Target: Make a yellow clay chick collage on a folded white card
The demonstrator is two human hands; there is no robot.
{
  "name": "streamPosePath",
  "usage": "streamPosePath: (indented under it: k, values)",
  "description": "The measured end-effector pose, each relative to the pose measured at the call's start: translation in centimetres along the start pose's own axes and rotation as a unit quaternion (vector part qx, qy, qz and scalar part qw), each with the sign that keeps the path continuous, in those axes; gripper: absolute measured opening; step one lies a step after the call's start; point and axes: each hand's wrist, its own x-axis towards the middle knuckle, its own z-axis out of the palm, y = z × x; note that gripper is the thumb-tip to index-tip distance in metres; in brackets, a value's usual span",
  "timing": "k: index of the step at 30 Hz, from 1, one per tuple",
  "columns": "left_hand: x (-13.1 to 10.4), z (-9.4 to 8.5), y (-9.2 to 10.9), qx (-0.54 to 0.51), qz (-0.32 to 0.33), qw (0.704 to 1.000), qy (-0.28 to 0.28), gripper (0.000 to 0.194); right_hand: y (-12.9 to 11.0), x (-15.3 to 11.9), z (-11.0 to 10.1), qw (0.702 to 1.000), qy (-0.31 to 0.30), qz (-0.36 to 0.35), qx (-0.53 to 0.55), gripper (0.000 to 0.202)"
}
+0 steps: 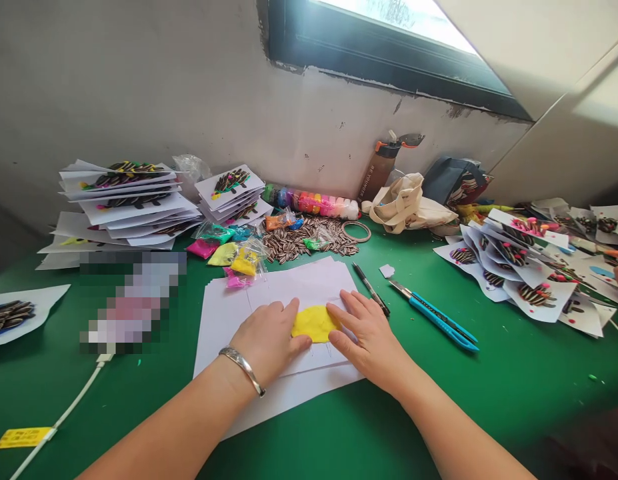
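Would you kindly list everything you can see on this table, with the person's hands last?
yellow clay patch: one, yellow, on the top white sheet between both hands
white paper stack: one, white, table centre
sunflower seeds: one pile, striped black, behind the paper
clay bags: several, pink, yellow, green, left of the seeds
clay pots: one row, mixed colours, by the wall
finished cards: stacks, white, rear left; more spread at right
utility knife: one, blue, right of the paper
pen: one, black, beside the knife
bottle: one, brown, by the wall
left hand: pressing the clay
right hand: pressing the clay
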Motion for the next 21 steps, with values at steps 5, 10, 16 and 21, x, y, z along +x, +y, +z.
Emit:
streamPosePath:
  k: [5, 10, 16, 21]
  values:
    - [0.06, -0.08, -0.01, -0.007, -0.004, 1.0, -0.004, 0.058, -0.17, 0.02, -0.08, 1.0, -0.007, 0.018, 0.017, 0.048]
    - [0.13, 0.02, -0.04, -0.006, -0.001, 1.0, 0.0, 0.057, -0.26, 0.2, -0.01, 1.0, -0.011, 0.007, 0.0, 0.046]
    - [0.04, -0.02, 0.07, -0.006, -0.011, 1.0, -0.009, 0.06, -0.26, 0.32, 0.09, 0.999, -0.006, 0.028, 0.019, 0.049]
    - [-0.02, -0.08, 0.04, -0.002, -0.011, 1.0, -0.005, 0.059, 0.01, 0.32, 0.0, 1.0, -0.003, 0.013, 0.021, 0.047]
